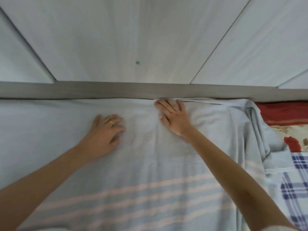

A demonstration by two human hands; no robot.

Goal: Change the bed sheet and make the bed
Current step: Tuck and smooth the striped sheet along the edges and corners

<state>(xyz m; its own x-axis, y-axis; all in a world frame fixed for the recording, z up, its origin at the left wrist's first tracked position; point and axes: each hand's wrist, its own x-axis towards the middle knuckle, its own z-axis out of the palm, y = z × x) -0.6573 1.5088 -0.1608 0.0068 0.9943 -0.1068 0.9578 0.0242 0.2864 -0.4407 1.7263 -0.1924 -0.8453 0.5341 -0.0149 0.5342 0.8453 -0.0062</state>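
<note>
Pressing down with the right grip [173, 117], fingers straight and spread, tips pushed into the far edge of the sheet [150, 164] hard against the grey rail [83, 90]; open, flat on the cloth, curled round nothing. Resting with the left grip [106, 130] just to the left and a little nearer, palm down, fingers loosely bent on the cloth, a ring [111, 122] on one finger, likewise pinching nothing. Looks like the tucking step: fresh sheet already spread, far edge being worked in along the rail, left side lying smooth, small creases fanning out around the right grip. Spread over the bed from the left through the middle, then bunched into loose folds [253, 124] at the right, stopping short of a red flowered mattress [283, 114] left bare there, with a blue checked cloth [296, 189] nearer on the same side. Next, most likely: work rightward along the rail, pull the folds flat over the bare corner, push the slack edge down, steadying with the left grip against dragging the smooth part askew. Far edge and pale pink stripes [133, 194] both running left to right, parallel with the rail; probably the long axis too, though hard to call with both ends out of view. Beyond the rail, only pale panels [133, 39].
</note>
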